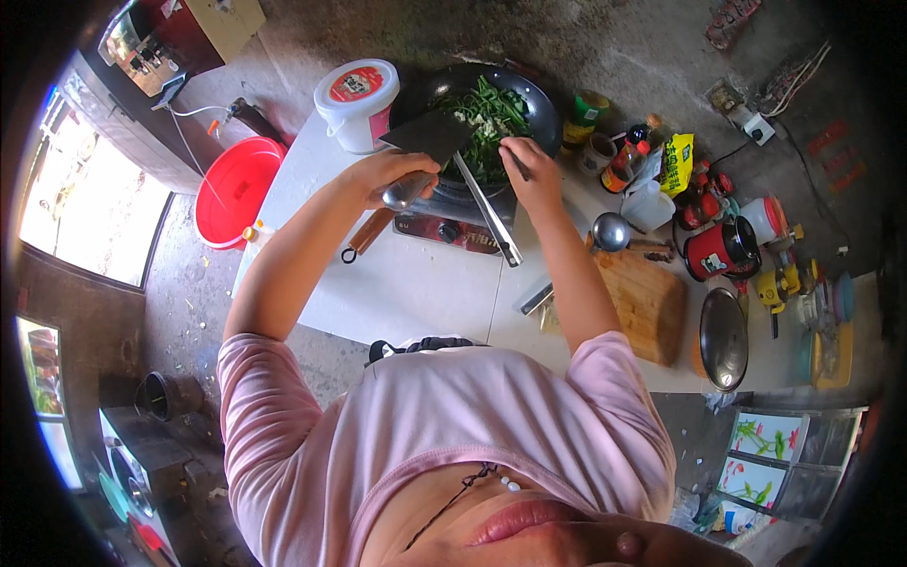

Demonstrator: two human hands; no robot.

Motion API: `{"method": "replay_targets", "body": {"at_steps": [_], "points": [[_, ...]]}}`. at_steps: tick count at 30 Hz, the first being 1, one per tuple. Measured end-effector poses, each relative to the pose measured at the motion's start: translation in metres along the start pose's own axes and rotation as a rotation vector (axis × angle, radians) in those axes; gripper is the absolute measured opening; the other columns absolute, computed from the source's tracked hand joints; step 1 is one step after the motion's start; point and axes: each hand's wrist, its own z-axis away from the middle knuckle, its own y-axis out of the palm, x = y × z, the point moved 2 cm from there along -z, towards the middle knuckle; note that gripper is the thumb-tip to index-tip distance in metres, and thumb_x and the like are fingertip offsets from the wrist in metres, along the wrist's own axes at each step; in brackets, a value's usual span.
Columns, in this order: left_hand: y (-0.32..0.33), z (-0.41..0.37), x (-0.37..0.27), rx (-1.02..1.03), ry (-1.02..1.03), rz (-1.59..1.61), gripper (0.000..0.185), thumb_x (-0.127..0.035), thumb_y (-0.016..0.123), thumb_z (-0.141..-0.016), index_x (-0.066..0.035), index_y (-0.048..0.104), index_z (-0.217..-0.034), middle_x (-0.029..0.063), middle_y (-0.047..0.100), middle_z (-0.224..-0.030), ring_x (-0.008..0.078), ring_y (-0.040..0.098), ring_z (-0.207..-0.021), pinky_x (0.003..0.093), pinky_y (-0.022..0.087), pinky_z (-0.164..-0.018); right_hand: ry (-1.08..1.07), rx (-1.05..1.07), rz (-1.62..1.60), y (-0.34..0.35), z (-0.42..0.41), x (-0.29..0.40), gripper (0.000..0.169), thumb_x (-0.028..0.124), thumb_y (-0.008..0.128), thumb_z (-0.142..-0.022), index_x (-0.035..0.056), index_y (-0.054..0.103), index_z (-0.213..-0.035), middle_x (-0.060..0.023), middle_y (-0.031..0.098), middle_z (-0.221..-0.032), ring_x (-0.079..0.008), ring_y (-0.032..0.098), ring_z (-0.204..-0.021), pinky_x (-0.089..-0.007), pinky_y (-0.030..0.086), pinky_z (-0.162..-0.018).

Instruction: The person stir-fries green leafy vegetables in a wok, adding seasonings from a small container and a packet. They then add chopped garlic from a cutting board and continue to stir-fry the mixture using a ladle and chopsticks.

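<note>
My left hand [398, 174] grips the metal handle of a cleaver [431, 135]. Its broad dark blade hangs over the left side of a black wok [544, 117]. Leafy green vegetables [489, 96] lie in the wok, with pale chopped bits on top that look like garlic. Over the wok's right rim, my right hand [533, 171] closes around a thin dark utensil [521, 167]; its far end is hard to make out. A metal spatula handle [489, 212] leans out over the near rim. The wok's wooden handle [370, 232] points toward me below my left hand.
Under the wok is a gas stove [448, 232]. A lidded white bucket [354, 106] stands to its left. Bottles [622, 169], a ladle [611, 232], a wooden cutting board [648, 305] and a metal lid [723, 340] are at right. A red tub [237, 191] sits beyond the table's left edge.
</note>
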Motion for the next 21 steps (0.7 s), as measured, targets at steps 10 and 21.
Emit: {"method": "replay_targets", "body": {"at_steps": [10,21], "points": [[-0.003,0.012,-0.001,0.012,0.024,0.041,0.015,-0.01,0.062,-0.075,0.003,0.057,-0.079,0.0115,0.059,-0.074,0.0165,0.058,-0.063,0.0248,0.048,-0.055,-0.046,-0.017,-0.205,0.002,0.019,0.032,0.015,0.0,0.062,-0.073,0.0017,0.062,-0.088,-0.0111,0.062,-0.083,-0.0203,0.061,-0.075,-0.0257,0.047,-0.066],[-0.004,0.016,0.002,-0.058,0.02,0.031,0.017,-0.011,0.063,-0.074,0.003,0.056,-0.081,0.0125,0.059,-0.075,0.0171,0.059,-0.061,0.024,0.049,-0.054,0.097,-0.116,-0.133,-0.003,0.009,0.031,0.012,0.002,0.062,-0.074,0.0021,0.062,-0.086,-0.0119,0.062,-0.081,-0.0213,0.061,-0.073,-0.0257,0.047,-0.063]]}}
